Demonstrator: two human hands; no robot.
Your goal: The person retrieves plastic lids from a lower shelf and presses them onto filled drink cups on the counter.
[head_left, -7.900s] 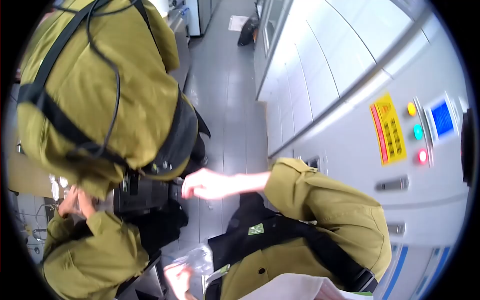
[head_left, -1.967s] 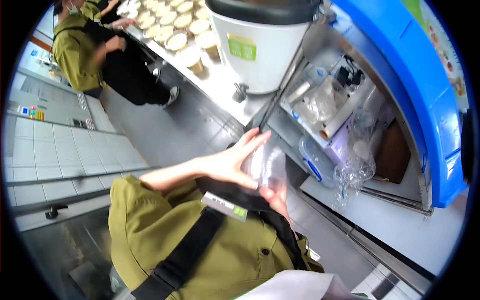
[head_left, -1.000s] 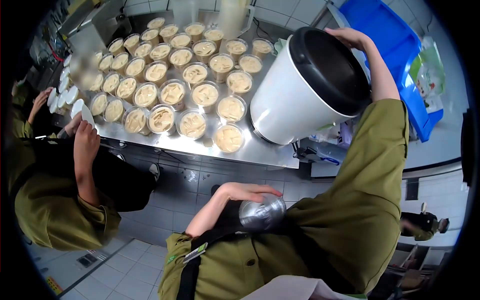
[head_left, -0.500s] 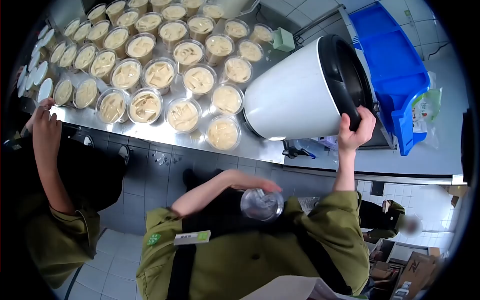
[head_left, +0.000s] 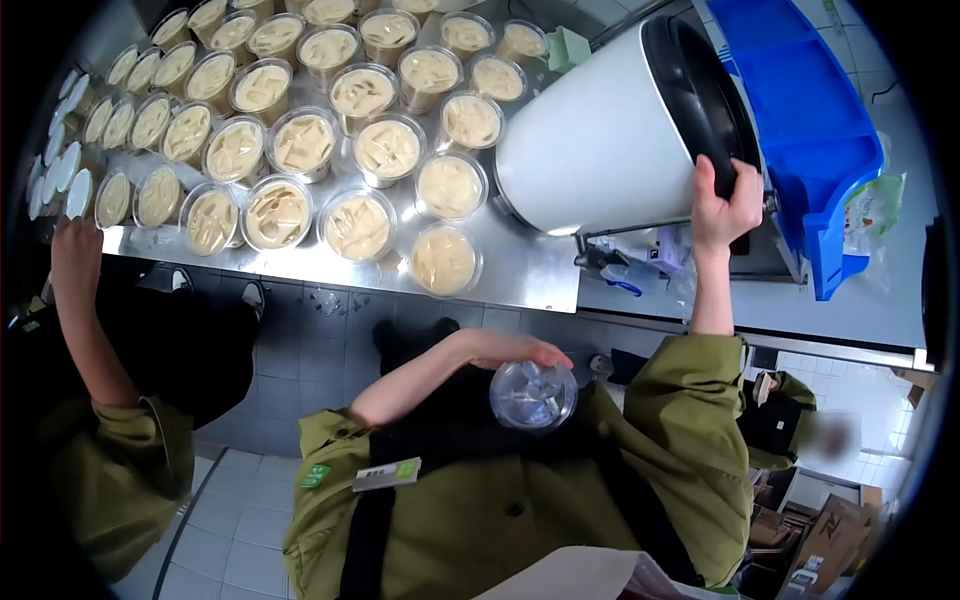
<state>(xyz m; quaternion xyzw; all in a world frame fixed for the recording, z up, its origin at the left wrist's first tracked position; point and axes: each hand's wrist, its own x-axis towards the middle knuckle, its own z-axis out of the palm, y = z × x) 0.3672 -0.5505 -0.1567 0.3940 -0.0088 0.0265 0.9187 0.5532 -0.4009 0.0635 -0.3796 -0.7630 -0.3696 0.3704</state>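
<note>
My left hand [head_left: 510, 348] is closed around a clear plastic cup [head_left: 533, 396] in front of my body. The cup's mouth faces the camera and shiny, see-through shapes show inside; I cannot make out what they are. With my right hand [head_left: 727, 205] I grip the black rim [head_left: 690, 110] of a large white barrel [head_left: 600, 140] at the counter's right end. The barrel appears to lean to the right in this wide view, and its inside is mostly hidden. Left of it, several clear cups filled with a beige drink and pale pieces [head_left: 445, 262] stand uncovered.
The steel counter [head_left: 530, 290] carries the cups. White-lidded cups [head_left: 78, 193] stand at far left, by a co-worker's hand [head_left: 77, 245]. A blue plastic tray [head_left: 800, 130] lies behind the barrel. Cardboard boxes [head_left: 825, 545] and another person [head_left: 775, 420] are at lower right.
The camera view has shifted, so counter and barrel sit higher. My left hand with the cup has risen slightly; my right hand keeps its hold. The co-worker's hand has moved beside a white lid.
</note>
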